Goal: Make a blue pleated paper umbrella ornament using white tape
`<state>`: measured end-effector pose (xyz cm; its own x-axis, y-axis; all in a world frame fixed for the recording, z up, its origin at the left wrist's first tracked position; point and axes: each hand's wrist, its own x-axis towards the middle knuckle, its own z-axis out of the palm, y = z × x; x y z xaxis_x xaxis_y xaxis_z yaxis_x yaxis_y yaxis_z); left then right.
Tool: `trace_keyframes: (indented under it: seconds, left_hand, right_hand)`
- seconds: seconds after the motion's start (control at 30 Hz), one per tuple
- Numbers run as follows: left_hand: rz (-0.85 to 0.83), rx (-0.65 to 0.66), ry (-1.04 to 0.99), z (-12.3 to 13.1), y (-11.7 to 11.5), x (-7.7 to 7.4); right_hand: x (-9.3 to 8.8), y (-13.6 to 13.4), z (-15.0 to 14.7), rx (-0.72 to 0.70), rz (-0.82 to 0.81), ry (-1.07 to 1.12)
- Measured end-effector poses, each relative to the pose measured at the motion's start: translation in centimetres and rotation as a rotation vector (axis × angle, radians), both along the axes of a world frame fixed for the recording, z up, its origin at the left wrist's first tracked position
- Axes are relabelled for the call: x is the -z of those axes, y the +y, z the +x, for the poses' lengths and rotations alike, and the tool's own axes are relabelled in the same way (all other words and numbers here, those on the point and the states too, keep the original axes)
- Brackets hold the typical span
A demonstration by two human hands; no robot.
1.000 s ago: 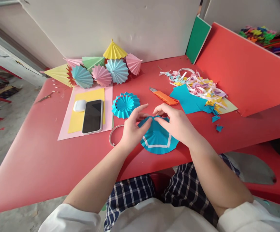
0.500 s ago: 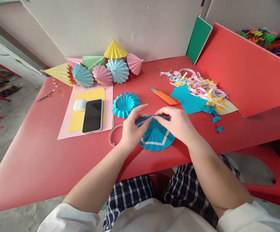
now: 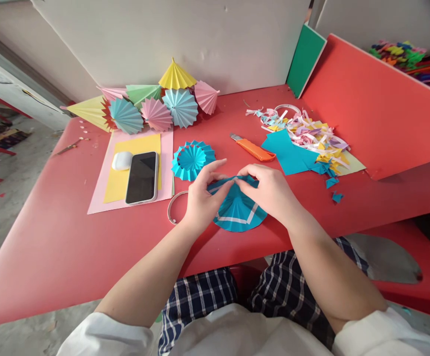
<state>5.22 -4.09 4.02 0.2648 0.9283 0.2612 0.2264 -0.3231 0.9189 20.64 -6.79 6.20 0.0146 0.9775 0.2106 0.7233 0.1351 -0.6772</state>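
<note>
A round blue pleated paper fan (image 3: 237, 210), with white tape strips stuck along it in straight segments, is held just over the red table's front part. My left hand (image 3: 205, 193) pinches its far edge between thumb and fingers, index finger stretched out. From the other side, my right hand (image 3: 266, 188) pinches the same edge, its fingertips close to the left ones. The pinched spot is partly covered by the fingers. Beyond my left hand lies a blue pleated paper ring (image 3: 193, 160). A roll of tape (image 3: 177, 207) lies partly behind my left wrist.
An orange box cutter (image 3: 254, 148) lies beyond my hands. Blue paper sheets (image 3: 292, 155) and a heap of paper scraps (image 3: 313, 131) are to the right. A phone (image 3: 142, 178) and white case (image 3: 122, 160) rest on paper sheets. Several paper umbrellas (image 3: 177, 76) stand at the back.
My right hand has shifted slightly left, closer to my left hand, and the fan's right edge has moved inward a little. Both hands keep pinching it.
</note>
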Motion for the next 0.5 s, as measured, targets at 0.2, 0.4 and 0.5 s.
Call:
trace_keyframes:
  seconds: [0.2, 0.4, 0.5]
  left_hand:
    - [0.057, -0.018, 0.015, -0.11, 0.11, 0.12]
    - [0.096, -0.042, -0.002, -0.05, 0.13, 0.26]
    - [0.097, -0.042, -0.014, -0.06, 0.08, 0.24]
  right_hand:
    - [0.05, -0.14, 0.11, -0.026, 0.059, 0.067]
    - [-0.03, -0.23, -0.17, -0.016, 0.091, 0.038]
    - [-0.08, -0.30, -0.37, -0.002, 0.107, 0.006]
